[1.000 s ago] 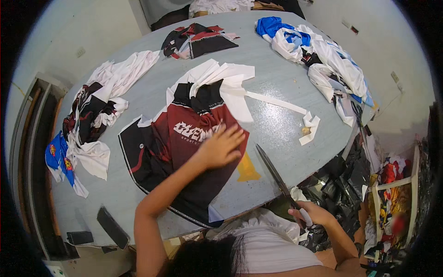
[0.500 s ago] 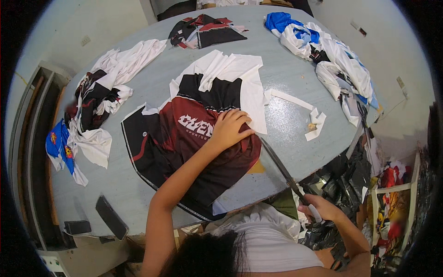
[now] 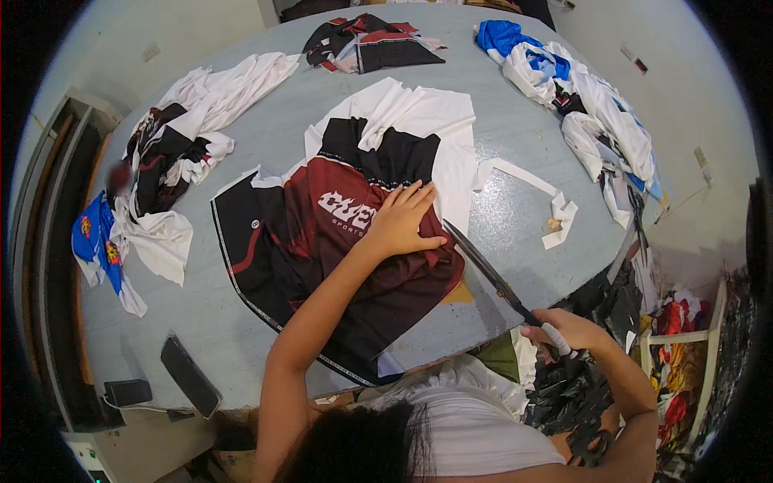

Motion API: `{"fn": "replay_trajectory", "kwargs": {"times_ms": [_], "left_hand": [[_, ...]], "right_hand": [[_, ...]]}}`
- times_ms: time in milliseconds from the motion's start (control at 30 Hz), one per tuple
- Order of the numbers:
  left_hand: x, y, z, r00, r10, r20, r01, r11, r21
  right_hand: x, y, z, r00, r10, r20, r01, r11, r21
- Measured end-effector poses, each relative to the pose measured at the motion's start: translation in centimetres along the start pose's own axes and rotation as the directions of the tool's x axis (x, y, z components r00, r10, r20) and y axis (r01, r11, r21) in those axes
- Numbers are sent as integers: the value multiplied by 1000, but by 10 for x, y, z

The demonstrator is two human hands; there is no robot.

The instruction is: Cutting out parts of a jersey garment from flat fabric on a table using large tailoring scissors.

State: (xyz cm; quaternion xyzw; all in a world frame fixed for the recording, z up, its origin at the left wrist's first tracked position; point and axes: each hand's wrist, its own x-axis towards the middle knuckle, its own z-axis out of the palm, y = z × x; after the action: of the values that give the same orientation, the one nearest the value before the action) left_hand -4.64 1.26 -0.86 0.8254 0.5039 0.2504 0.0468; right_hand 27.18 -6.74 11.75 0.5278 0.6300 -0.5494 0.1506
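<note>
Prob. the steady-&-line-up step

L hand (image 3: 403,221) lies flat on the red-and-black garment (image 3: 310,270), fingers spread; R hand (image 3: 570,332) is closed round the scissors (image 3: 493,275) handles. Hands apart. Garment's mid-table, its lower end nr the table's (image 3: 270,125) near edge; white cloth (image 3: 455,137) shows toward the far edge. Blade tips sit at garment's R side, can't tell if touching. Next move prob. calls for flat fabric & L fingers clear of blades.

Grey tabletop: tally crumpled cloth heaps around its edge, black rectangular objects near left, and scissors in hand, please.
Crumpled mixed-colour cloth heaps: 3
Black rectangular slab and box: 2
Long dark metal scissors, in right hand: 1
Total: 6
</note>
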Motion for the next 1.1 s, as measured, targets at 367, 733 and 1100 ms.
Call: {"fn": "replay_trajectory", "kwargs": {"times_ms": [367,733,1100], "left_hand": [[2,3,-5,1000,10,28,-9,999,-39],[2,0,0,999,41,-5,-41,999,-9],[2,-1,3,999,45,1,-45,999,-2]], "right_hand": [[-6,15,-4,999,-37,-35,44,977,208],[-17,15,3,999,-29,-42,32,997,72],[9,-3,11,999,-41,-9,41,999,16]]}}
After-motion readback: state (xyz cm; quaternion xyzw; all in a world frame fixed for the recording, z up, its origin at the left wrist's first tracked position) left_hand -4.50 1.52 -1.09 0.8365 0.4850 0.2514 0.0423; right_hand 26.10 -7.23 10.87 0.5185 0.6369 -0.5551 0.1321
